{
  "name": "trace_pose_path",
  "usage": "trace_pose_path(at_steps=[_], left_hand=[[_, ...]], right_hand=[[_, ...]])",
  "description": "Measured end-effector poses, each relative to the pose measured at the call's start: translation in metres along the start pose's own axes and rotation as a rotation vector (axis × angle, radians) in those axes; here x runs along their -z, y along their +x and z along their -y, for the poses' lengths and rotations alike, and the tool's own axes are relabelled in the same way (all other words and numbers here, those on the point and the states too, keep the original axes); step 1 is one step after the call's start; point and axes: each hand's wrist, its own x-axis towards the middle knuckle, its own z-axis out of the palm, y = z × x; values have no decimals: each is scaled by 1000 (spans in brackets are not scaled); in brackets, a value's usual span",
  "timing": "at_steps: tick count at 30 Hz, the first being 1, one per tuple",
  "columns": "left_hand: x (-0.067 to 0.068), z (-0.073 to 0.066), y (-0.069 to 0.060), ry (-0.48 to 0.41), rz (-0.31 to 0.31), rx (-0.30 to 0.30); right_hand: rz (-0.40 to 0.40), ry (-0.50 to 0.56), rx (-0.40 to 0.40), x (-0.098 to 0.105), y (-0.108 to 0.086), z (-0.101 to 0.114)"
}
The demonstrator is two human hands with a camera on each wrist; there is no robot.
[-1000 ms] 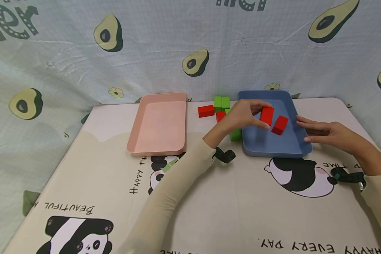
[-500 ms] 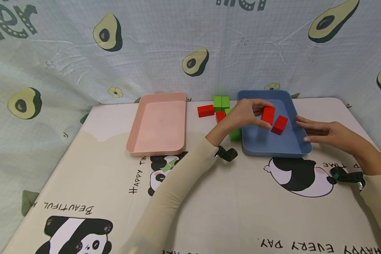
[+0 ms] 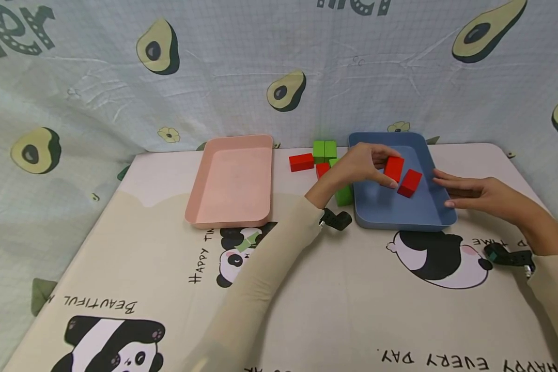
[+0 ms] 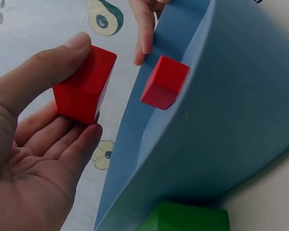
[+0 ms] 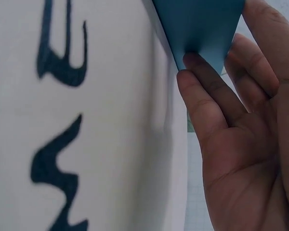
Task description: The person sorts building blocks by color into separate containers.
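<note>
My left hand [image 3: 365, 164] pinches a red block [image 3: 393, 169] between thumb and fingers, over the blue tray [image 3: 404, 219]. In the left wrist view the held red block [image 4: 84, 86] is tilted, with the thumb on one face and fingertips behind it. A second red block [image 3: 409, 183] lies inside the tray, just right of the held one. My right hand [image 3: 483, 195] touches the tray's right outer wall with extended fingers. In the right wrist view its fingertips rest against the blue wall [image 5: 207, 29].
A pink tray [image 3: 232, 181] stands at the left. Between the trays lie a red block [image 3: 301, 163], two green blocks [image 3: 324, 151], another red block [image 3: 323, 170] partly hidden by my left hand, and a green block [image 3: 344, 196] by the blue tray. A hanging cloth [image 3: 214, 67] backs the table.
My left hand has shifted slightly right with the red block, bringing it closer to the one in the tray. The right hand and both trays look nearly unmoved.
</note>
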Motion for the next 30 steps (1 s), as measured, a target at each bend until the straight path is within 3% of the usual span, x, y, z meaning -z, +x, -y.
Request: trace_pose_path(at_steps=[12, 22, 30], left_hand=[[0, 5, 8, -123, 54, 45], [3, 9, 16, -124, 94, 75], [4, 15, 19, -155, 86, 81]], right_hand=[[24, -24, -20, 3, 1, 3], [22, -6, -2, 3, 1, 2], [8, -7, 26, 3, -1, 3]])
